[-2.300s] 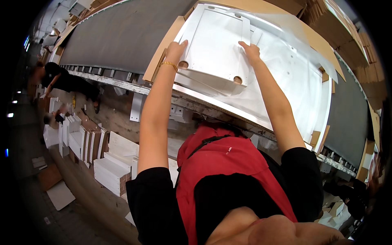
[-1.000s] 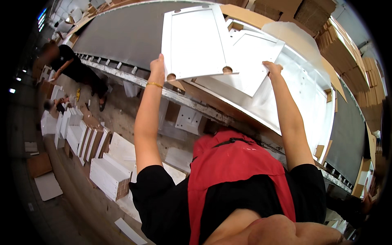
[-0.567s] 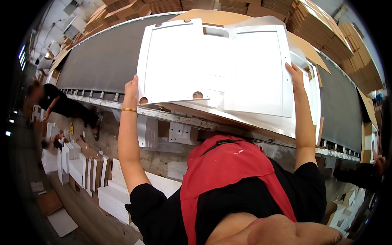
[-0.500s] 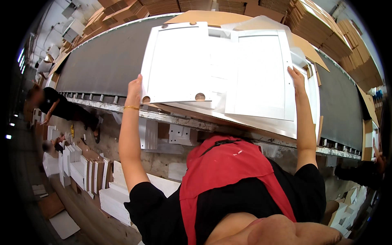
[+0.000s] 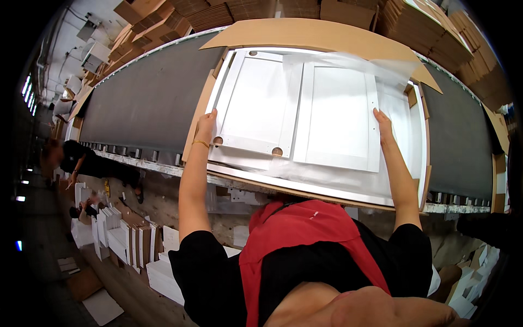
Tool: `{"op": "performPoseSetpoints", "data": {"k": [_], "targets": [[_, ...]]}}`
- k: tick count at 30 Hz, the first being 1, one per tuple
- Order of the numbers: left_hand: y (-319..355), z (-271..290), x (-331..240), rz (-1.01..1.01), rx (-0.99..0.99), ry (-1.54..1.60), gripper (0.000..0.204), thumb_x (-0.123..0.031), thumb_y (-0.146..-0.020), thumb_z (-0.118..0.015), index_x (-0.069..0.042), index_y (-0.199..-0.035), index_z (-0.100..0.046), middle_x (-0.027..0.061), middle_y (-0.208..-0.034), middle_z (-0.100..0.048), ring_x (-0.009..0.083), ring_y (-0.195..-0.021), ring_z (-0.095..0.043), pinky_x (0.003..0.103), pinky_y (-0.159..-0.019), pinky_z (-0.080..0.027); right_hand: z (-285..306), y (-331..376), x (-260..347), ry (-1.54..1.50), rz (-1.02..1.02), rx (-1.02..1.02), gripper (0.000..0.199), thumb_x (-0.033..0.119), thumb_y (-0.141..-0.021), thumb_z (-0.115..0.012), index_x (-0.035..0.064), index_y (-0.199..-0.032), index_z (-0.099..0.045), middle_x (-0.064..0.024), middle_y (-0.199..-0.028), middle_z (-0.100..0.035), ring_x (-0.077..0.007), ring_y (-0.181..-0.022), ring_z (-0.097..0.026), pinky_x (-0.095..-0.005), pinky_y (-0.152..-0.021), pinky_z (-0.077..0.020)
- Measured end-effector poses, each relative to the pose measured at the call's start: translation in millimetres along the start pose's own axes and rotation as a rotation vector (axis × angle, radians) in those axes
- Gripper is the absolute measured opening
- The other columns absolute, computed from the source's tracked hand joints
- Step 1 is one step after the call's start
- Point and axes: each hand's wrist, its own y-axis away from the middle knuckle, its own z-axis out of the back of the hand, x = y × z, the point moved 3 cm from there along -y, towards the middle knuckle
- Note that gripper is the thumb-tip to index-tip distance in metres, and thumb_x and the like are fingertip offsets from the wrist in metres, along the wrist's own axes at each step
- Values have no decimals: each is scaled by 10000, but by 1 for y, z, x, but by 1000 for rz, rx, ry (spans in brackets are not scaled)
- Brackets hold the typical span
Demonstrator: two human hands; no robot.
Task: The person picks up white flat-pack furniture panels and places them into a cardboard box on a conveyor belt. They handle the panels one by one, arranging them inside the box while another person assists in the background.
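Observation:
Two white framed cabinet doors lie side by side within an open cardboard carton. My left hand point(image 5: 206, 126) grips the outer edge of the left door point(image 5: 253, 98), its fingers hidden beneath. This door has round holes near its corners. My right hand point(image 5: 383, 122) holds the outer edge of the right door point(image 5: 338, 114), thumb on top near small drilled holes. The doors' inner edges almost meet, with the left one slightly tilted. Under and around them are white panels and translucent wrapping point(image 5: 392, 71) inside the carton point(image 5: 305, 27).
The carton rests on a dark conveyor belt point(image 5: 147, 98) with a metal side rail. Stacked flat cardboard point(image 5: 419, 32) stands beyond it. White boards point(image 5: 122, 237) stand on the floor at the left, where a person in dark clothes point(image 5: 92, 163) is.
Both doors have come down from above into the carton, lying flatter, and the gap between them has narrowed. My left hand has moved right and slightly nearer; my right hand has lowered with its door.

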Motion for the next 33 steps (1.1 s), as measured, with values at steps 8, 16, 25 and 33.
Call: {"op": "performPoseSetpoints", "data": {"k": [8, 16, 25, 33], "targets": [[31, -9, -34, 19, -57, -21, 363, -314, -852, -551, 4, -677, -576, -52, -614, -413, 73, -580, -341, 254, -530, -311, -5, 2, -15, 21, -54, -47, 404, 221, -846, -569, -37, -1146, -484, -103, -1004, -596, -172, -855, -597, -279, -734, -496], [57, 117, -67, -168, -248, 61, 289, -273, -840, -601, 8, -781, -628, -68, -674, -496, 24, -636, -393, 184, -551, -325, -41, 13, -4, -96, -187, -18, 346, 170, -872, -516, -19, -1160, -475, -112, -1010, -590, -189, -843, -607, -298, -740, -512], [122, 275, -73, -272, -514, 373, 323, -258, -899, -508, 50, -960, -582, 56, -899, -612, 119, -784, -565, 240, -704, -450, -228, -14, -74, -354, -236, 188, 341, 150, -878, -505, -30, -1165, -471, -103, -1003, -589, -198, -896, -586, -331, -773, -505], [199, 273, -41, -142, -546, 655, 335, -264, -912, -471, 40, -1033, -546, 99, -992, -595, 169, -838, -580, 283, -734, -483, -294, -21, -127, 664, 134, 5, 282, 272, -850, -525, 8, -912, -601, -122, -843, -628, -213, -812, -604, -352, -617, -472]]}}
